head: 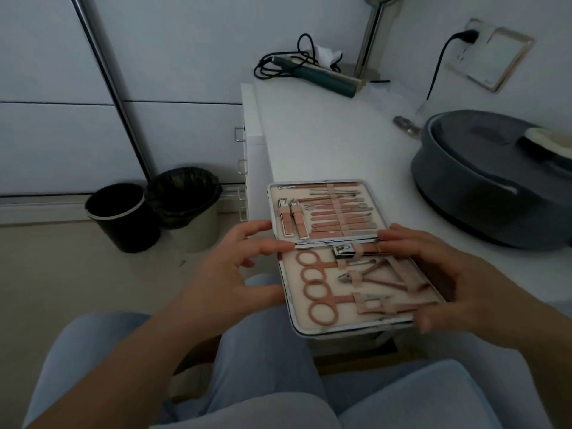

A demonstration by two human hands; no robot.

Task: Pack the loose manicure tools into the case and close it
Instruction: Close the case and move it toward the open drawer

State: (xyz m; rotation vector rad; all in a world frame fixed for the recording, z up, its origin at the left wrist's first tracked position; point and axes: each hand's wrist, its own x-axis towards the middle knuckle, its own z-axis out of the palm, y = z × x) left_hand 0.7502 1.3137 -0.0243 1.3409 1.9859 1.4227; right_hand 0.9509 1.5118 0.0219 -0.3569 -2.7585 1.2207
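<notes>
Case [346,328] lies open at the table [325,144] edge, tools [334,212] strapped in both halves. Your left hand [229,274] touches its left rim, fingers spread, holding nothing. Your right hand [442,277] cups the right side, fingertips on the hinge.

A white worktop [325,134] stands in dim, greyish light. Left of it are pale wardrobe panels [46,88], a slanted metal pole [114,88] and two bins [154,212] on the beige floor [62,274]. Behind the worktop, a wall socket [470,41] holds a black plug.
</notes>
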